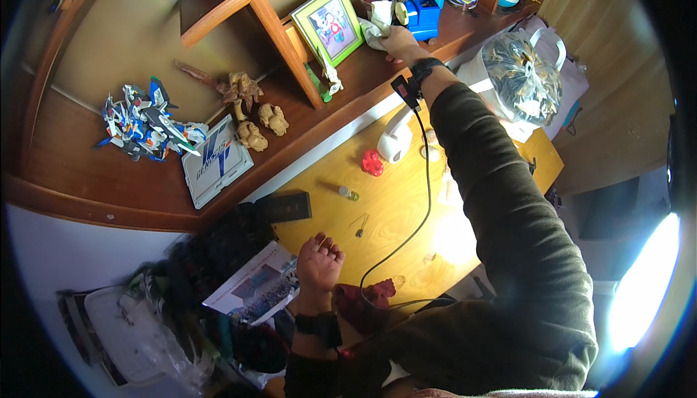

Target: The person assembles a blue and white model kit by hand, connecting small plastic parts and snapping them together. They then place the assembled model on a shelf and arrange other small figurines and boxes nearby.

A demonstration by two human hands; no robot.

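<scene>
My right hand (404, 44) reaches up to the wooden shelf (367, 93), its fingers closed on a crumpled white cloth (373, 33). A blue pencil sharpener (422, 19) stands just to the right of the cloth. On its left is a green-edged photo frame (335, 27), with a small white and green figurine (330, 77) in front. Lower down, my left hand (321, 261) is palm up beside the desk's left edge, holding nothing, its fingers loosely bent and apart. A printed sheet with a picture (254, 285) lies just left of it. Both wrists wear black bands.
Left on the shelf are a model robot (149, 122), a white case (218, 162) and carved brown figures (250, 118). On the wooden desk (392, 209) are a red object (372, 163), a small bottle (348, 193) and a white device (396, 140). A black cable (417, 220) hangs from my right wrist.
</scene>
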